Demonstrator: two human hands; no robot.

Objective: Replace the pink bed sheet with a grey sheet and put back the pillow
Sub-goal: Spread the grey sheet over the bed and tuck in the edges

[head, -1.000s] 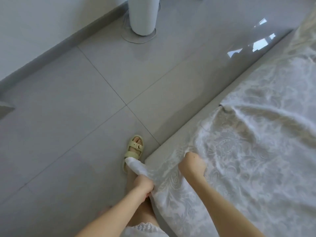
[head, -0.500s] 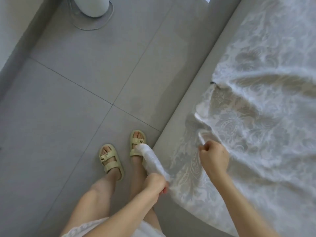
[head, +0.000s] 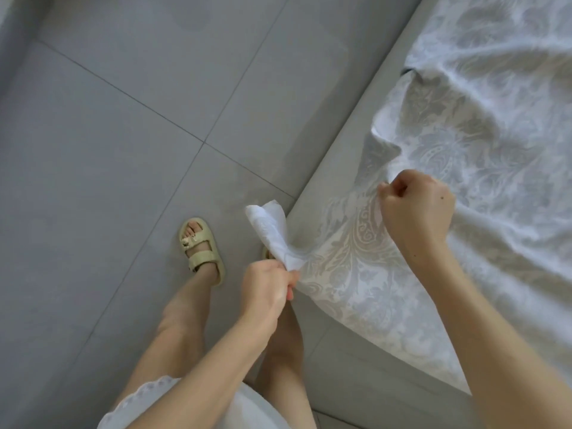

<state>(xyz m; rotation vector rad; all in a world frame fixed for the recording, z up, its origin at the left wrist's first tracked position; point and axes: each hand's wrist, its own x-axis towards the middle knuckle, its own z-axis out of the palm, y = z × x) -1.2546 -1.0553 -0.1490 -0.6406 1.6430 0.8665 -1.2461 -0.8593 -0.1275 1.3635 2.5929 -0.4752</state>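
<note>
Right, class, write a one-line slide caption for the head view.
Left hand and right hand grip the patterned sheet at the edge of the bed.

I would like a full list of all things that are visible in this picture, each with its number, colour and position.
patterned sheet: 1, white and pale grey, rumpled over the bed at right, one corner lifted
bed: 1, grey, its edge runs diagonally at right
floor tiles: several, grey, left and centre
sandal: 1 in full view, pale yellow, on the foot left of the lifted corner; a second is mostly hidden behind it
white garment: 1, scalloped hem, bottom edge
legs: 2, bare, bottom centre
left hand: 1, grips the lifted sheet corner
right hand: 1, grips the sheet edge over the bed
</note>
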